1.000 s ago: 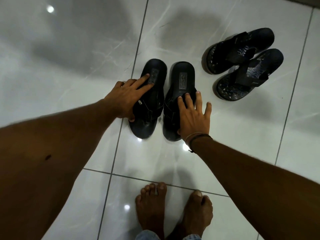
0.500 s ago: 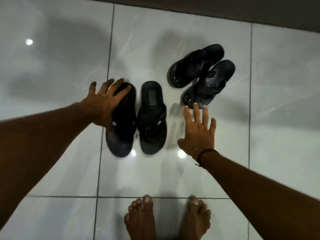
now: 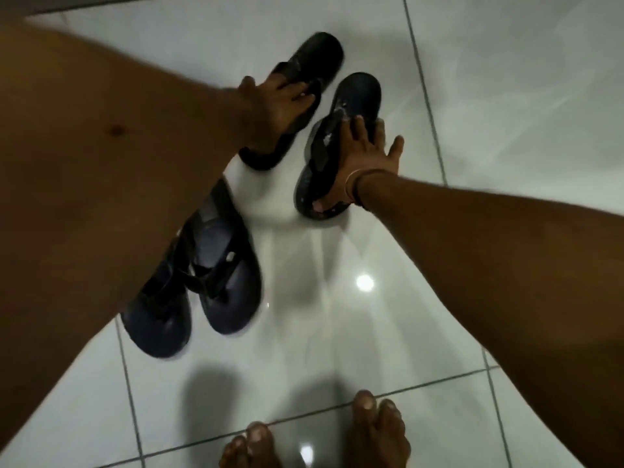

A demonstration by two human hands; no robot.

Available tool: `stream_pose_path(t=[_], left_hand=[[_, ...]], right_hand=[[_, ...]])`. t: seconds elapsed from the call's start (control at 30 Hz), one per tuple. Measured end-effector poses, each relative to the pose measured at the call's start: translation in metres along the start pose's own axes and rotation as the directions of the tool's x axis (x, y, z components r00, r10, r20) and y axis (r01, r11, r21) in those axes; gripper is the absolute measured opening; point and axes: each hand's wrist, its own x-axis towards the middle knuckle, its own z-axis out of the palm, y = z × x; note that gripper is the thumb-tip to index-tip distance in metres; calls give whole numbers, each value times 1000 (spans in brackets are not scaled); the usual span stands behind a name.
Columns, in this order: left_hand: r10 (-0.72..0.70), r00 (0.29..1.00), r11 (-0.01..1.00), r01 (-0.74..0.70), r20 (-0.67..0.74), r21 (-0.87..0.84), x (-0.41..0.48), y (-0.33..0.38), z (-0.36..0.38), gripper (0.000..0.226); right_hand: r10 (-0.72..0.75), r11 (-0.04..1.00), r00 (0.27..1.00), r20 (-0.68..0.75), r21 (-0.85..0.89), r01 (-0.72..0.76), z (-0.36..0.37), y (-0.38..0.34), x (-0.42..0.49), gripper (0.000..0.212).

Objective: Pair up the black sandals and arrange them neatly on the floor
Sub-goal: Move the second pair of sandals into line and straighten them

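Two black sandals with textured soles lie apart on the white tiled floor (image 3: 506, 163). My left hand (image 3: 273, 106) grips the farther one (image 3: 320, 52) over its strap. On the nearer one (image 3: 358, 92) lies my right hand (image 3: 364, 153), fingers hooked at the strap and thumb spread out. A second pair of smooth black sandals sits side by side closer to me on the left: its right sandal (image 3: 226, 292) is in full view, while my left forearm partly covers its left sandal (image 3: 155, 319).
My bare feet (image 3: 378, 430) stand on the tiles at the bottom edge. Grey grout lines cross the glossy floor, and a lamp reflection (image 3: 364, 283) shines on it. A dark strip (image 3: 50, 5) runs along the top left.
Both hands left the smooth pair and its side and now reach onto the textured pair. The view has swung, so the smooth pair now sits at lower left.
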Motion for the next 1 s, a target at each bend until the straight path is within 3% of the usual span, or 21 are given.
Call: stream_pose_path(t=[0.1, 0.2, 0.43, 0.67, 1.0], left_hand=[[-27, 997, 997, 21, -78, -67, -18, 23, 6, 118], [-34, 999, 986, 29, -29, -167, -44, 73, 15, 125], [-225, 965, 870, 139, -131, -473, -74, 183, 51, 106], [-236, 953, 834, 99, -189, -542, -69, 205, 47, 104], [-258, 954, 795, 120, -153, -595, -86, 202, 34, 115]], right_hand=[[-63, 996, 998, -17, -56, 62, 5, 39, -23, 158], [-103, 990, 995, 17, -100, 104, 15, 89, -52, 159], [-177, 946, 981, 83, -259, 193, 26, 143, -81, 157], [-227, 936, 973, 49, -266, 232, 19, 142, -68, 160], [-220, 922, 974, 58, -314, 227, 7, 130, -80, 161]])
